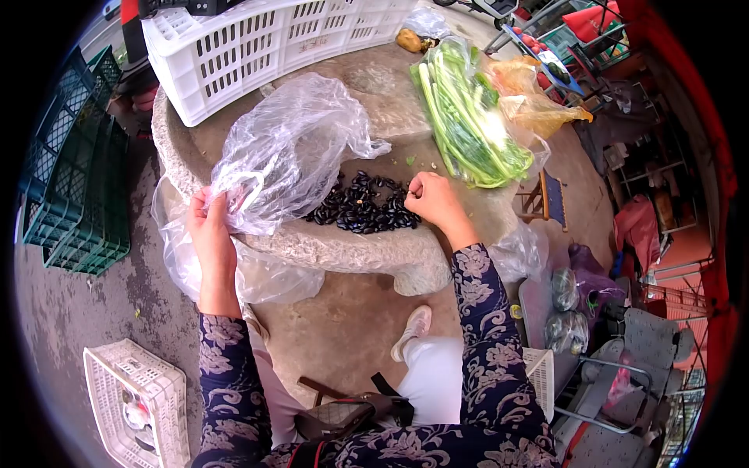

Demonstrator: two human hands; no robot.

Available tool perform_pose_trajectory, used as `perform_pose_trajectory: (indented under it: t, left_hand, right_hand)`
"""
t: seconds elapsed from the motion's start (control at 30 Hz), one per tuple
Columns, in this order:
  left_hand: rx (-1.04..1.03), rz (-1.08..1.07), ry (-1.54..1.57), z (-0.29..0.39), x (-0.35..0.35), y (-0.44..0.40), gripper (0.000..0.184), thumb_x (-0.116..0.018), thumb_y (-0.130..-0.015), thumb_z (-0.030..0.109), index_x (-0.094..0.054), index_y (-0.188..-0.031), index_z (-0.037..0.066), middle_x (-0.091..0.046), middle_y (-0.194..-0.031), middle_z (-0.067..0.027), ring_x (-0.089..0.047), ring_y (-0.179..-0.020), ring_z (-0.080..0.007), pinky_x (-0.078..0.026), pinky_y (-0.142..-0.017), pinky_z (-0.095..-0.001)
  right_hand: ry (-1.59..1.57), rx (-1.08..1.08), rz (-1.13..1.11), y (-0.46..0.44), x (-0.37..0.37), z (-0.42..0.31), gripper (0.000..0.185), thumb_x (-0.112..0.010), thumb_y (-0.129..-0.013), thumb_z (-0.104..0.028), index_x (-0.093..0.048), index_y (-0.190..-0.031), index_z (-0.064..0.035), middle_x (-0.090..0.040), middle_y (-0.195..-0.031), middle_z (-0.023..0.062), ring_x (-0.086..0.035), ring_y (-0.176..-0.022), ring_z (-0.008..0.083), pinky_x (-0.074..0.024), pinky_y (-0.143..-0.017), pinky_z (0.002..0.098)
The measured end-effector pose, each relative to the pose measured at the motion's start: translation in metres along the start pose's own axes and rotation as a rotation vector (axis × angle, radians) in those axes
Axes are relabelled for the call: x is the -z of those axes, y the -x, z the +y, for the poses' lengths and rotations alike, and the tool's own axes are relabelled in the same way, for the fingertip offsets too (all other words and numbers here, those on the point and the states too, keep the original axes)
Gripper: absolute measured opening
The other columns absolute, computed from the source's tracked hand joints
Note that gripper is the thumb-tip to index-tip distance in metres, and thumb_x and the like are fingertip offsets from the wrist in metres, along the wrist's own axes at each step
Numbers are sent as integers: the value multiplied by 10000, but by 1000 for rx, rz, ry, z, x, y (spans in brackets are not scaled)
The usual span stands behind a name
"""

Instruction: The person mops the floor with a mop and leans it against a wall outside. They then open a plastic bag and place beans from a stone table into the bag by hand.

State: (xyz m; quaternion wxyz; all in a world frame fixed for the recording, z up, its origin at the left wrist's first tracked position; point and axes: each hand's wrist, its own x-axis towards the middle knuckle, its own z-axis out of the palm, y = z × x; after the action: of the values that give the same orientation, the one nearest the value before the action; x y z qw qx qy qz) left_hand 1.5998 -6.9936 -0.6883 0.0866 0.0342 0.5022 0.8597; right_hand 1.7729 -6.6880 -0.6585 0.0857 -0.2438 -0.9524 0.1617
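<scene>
My left hand pinches the edge of a clear plastic bag, which lies crumpled on the stone table. Right of the bag, a pile of small shiny black objects is spread on the stone near its front edge. My right hand is at the right end of this pile with its fingers curled together. Whatever those fingers hold, if anything, is hidden.
A white slatted crate stands at the table's back left. Long green vegetables lie at the right beside an orange bag. Green crates are stacked far left, and a white basket sits on the ground.
</scene>
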Motion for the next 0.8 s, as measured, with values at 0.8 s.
perform_pose_trajectory:
  t: [0.8]
  left_hand:
    - [-6,-18,-36,-1,4,2,114,-521,-840,58,-499,-948,29,-565,-875,-30,-526,-771,-78,-427,-691,-204]
  right_hand:
    - [221,318,-234,-19,-27,-73,98,-573,-681,-123,-629,-699,-45,-619,-739,146,-604,-703,328,-487,-619,415]
